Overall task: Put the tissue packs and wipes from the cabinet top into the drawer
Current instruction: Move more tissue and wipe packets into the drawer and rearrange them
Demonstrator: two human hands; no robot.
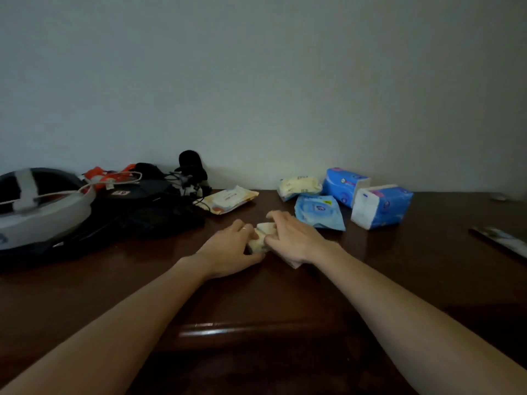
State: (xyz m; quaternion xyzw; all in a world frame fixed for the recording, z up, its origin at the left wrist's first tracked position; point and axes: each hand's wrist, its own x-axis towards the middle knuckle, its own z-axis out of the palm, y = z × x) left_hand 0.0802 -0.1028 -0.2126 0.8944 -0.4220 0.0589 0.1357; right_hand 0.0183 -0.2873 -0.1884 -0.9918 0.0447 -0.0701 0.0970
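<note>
Both hands rest on a small cream tissue pack (263,230) in the middle of the dark wooden cabinet top (399,266). My left hand (228,252) grips its left side, my right hand (293,238) covers its right side. Behind them lie an orange-and-white wipes pack (226,199), a pale yellow pack (299,187), a flat light-blue wipes pack (319,212) and two blue-and-white tissue packs (345,186) (380,206). A drawer front with a dark handle (242,329) shows below the front edge, shut.
At the left sit a grey-and-white headset (37,203) with cables, black bags or cloth (148,215) and orange-red items (99,173). A dark flat object (499,240) lies at the right edge. The pale wall runs along the back.
</note>
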